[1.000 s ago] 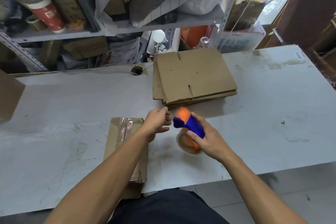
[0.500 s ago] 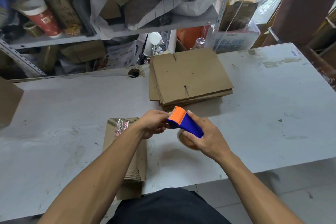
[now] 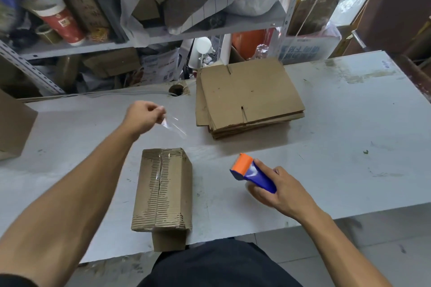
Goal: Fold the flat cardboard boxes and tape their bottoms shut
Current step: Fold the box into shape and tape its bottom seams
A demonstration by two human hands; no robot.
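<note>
At the near edge of the grey tabletop [image 3: 349, 123] lies a folded box [image 3: 163, 191], its ridged seam taped, partly overhanging. Flat cardboard [image 3: 247, 98] is stacked beyond, before cluttered shelves [image 3: 163, 37]. The left hand [image 3: 143, 117] fingers pinch clear tape [image 3: 173, 124]; the right hand [image 3: 279, 190] fingers wrap a blue-orange dispenser [image 3: 251, 172].

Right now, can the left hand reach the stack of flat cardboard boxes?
Probably yes: the left hand hovers beside the stack, with bare table between, though it is pinching clear tape.
</note>
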